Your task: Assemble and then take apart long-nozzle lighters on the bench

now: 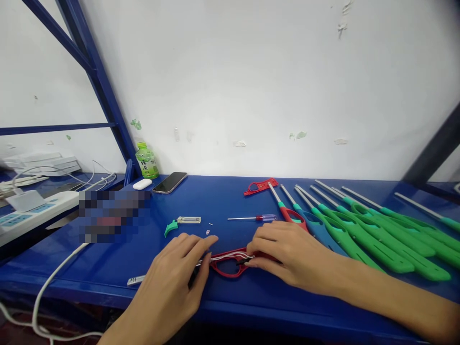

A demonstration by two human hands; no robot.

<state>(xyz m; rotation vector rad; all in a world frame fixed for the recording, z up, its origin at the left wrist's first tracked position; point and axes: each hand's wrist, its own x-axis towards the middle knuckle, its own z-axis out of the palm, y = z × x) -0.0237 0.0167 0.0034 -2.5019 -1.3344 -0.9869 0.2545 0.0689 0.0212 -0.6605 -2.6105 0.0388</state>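
Note:
A red lighter half-shell (230, 274) with white wires across it lies near the table's front edge. My left hand (179, 268) is closed at its left end, around a metal rod that is mostly hidden. At the right end, the fingers of my right hand (283, 251) pinch the wires and a small black part (242, 261) over the shell. Beyond my hands are a screwdriver (257, 218) with a purple handle, a green trigger (171, 227) beside a clear fuel tank (189, 220), and a tiny white piece (207, 232).
Several long lighters, mostly green (377, 239), fan out at the right. Another red shell piece (260, 187) lies near the wall. A phone (170, 182), a white case (143, 184), a green bottle (147, 161) and a power strip (43, 211) are at the left.

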